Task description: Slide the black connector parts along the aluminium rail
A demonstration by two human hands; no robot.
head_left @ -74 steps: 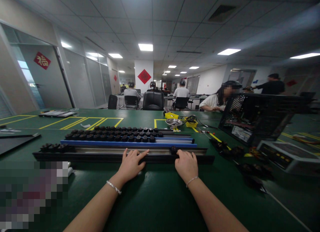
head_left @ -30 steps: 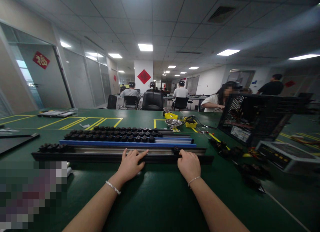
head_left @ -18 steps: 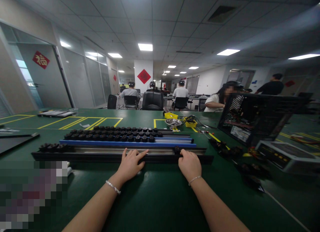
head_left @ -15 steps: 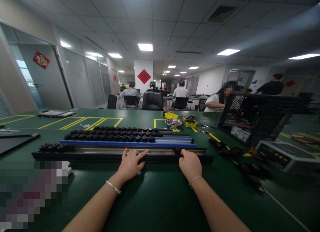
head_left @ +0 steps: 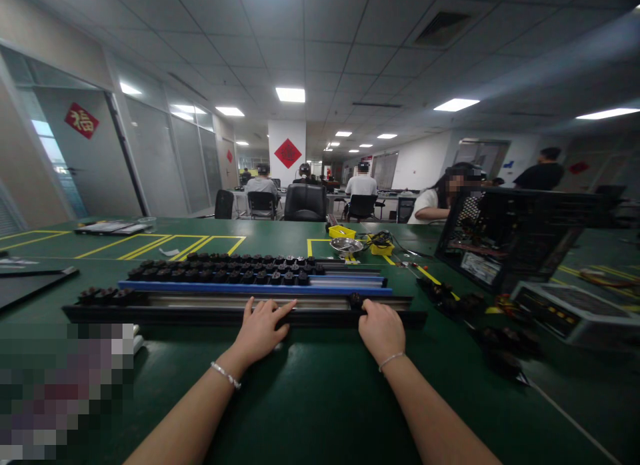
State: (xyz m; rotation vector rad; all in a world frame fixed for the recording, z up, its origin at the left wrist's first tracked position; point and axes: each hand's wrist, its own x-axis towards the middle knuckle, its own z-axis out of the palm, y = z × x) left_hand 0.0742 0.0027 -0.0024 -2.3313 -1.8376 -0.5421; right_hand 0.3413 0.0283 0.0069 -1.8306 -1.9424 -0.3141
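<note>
Across the table in front of me lies a long black rail [head_left: 190, 313] with a silver channel. My left hand [head_left: 260, 334] rests on its near edge around the middle, fingers spread, holding nothing. Toward the right end, my right hand [head_left: 383, 331] has its fingers curled against a small black socket module [head_left: 355, 300] sitting in the channel. The thumb and part of the grip are hidden behind the hand. Several more black modules [head_left: 105, 296] sit at the rail's left end. Just behind it is a blue-edged rail [head_left: 300, 289] with rows of similar modules [head_left: 220, 277].
To the right stand an open computer case [head_left: 505, 231] and a power supply unit [head_left: 575, 311], with loose black modules [head_left: 505, 348] nearby. A metal dish [head_left: 347, 245] and yellow trays [head_left: 343, 232] are farther back. A person [head_left: 435, 198] sits across the table.
My right hand has shifted very slightly to the right, still at the module. My left hand and the rails look unmoved.
</note>
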